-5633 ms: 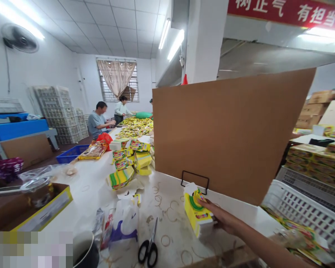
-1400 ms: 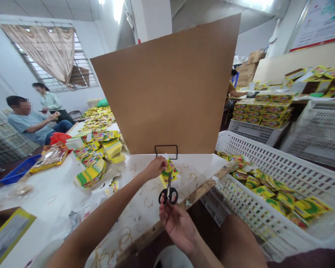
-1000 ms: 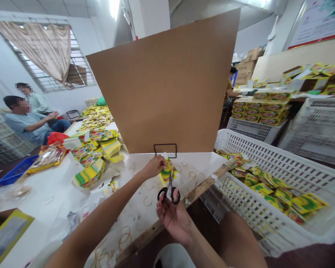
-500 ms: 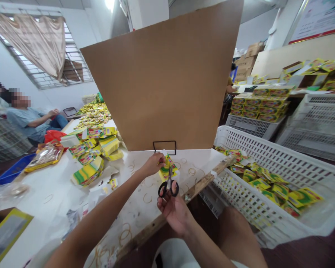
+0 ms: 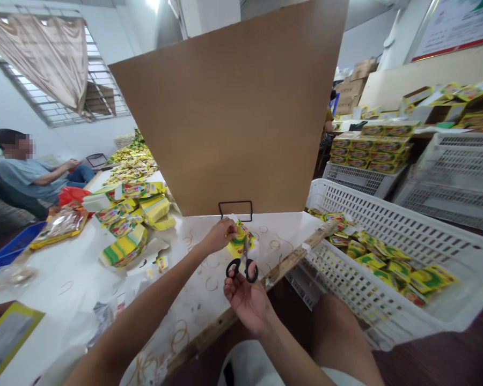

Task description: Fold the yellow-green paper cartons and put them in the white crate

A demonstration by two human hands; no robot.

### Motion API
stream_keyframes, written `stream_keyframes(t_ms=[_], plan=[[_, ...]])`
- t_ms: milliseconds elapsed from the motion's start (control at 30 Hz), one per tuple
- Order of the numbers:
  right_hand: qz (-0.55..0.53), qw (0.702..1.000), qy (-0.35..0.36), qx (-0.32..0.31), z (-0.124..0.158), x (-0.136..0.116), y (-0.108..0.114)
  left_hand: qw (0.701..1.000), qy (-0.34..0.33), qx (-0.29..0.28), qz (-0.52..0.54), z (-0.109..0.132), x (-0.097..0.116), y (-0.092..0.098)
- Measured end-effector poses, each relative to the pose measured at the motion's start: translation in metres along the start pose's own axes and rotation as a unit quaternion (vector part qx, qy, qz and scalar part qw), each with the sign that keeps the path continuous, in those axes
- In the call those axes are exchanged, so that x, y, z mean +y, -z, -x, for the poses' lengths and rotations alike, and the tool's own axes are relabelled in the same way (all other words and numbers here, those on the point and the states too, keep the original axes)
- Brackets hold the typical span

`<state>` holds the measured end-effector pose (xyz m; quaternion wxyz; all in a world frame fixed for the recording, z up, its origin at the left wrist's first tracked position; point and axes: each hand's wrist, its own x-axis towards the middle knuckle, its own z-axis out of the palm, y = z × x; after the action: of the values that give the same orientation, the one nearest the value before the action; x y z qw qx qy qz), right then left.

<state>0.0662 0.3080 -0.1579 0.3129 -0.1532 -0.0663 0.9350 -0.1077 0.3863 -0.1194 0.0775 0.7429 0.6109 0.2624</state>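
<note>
Pinched in the fingers of my left hand [image 5: 224, 235] is a yellow and green printed packet [image 5: 239, 236], held just above the white table. My right hand [image 5: 247, 303], palm up, has its thumb and fingers in the black loops of a pair of scissors [image 5: 245, 256]. The handles are spread, and the blades point away from me against the packet. Whether they bite into its edge is too small to make out.
A cardboard sheet [image 5: 233, 123] stands upright behind a black wire stand [image 5: 235, 202]. Folded yellow-green cartons [image 5: 124, 246] lie left on the table [image 5: 193, 338], among scraps and rubber bands. At right, a white basket [image 5: 410, 214] holds several packets. A seated person [image 5: 32, 171] is far left.
The whole view has shifted slightly. The scissor handles look a little wider apart, with both hands in nearly the same place. At far left, another person in dark trousers has moved behind the seated one.
</note>
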Motion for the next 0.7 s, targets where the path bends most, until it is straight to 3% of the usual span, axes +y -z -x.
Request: stream_keyframes(t_ms=[267,700], plan=[[0.199,0.967,0.137,0.08,-0.005,-0.009,0.009,1.0,0.005,0.009,0.0,0.001,0.003,-0.001],[0.339,0.915,0.186,0.118,-0.012,-0.015,0.009,1.0,0.004,0.007,-0.009,-0.001,0.002,-0.001]])
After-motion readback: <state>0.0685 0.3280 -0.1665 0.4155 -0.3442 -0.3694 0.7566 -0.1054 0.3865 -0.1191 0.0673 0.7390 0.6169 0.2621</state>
